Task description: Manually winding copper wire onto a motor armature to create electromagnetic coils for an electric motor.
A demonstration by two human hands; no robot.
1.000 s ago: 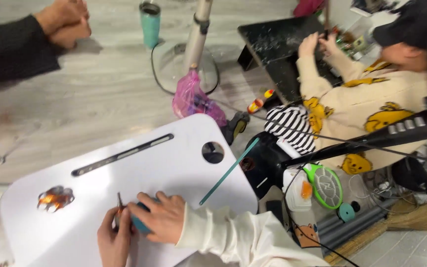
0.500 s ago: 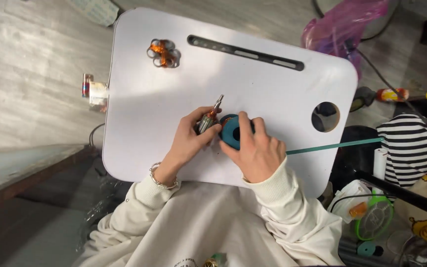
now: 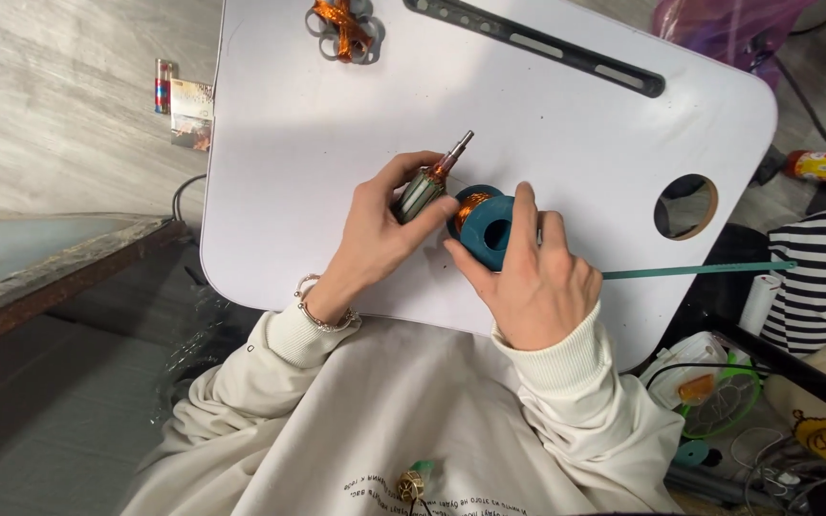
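My left hand (image 3: 381, 229) grips a small motor armature (image 3: 429, 183), a grey slotted core with a metal shaft pointing up and right. My right hand (image 3: 531, 272) holds a teal spool of copper wire (image 3: 486, 226) against the white lap table (image 3: 547, 134), right beside the armature. A thin copper strand runs between spool and armature. Both hands sit at the table's near edge, above my cream sweatshirt.
A copper-wound part (image 3: 340, 21) lies at the table's far left. A dark slot (image 3: 537, 45) runs along the far edge and a round hole (image 3: 685, 205) sits at right. A teal rod (image 3: 700, 270) pokes out on the right; clutter lies on the floor there.
The view swung from looking across the room to looking straight down and has closed in on the hands. Both hands still hold the armature and spool together.
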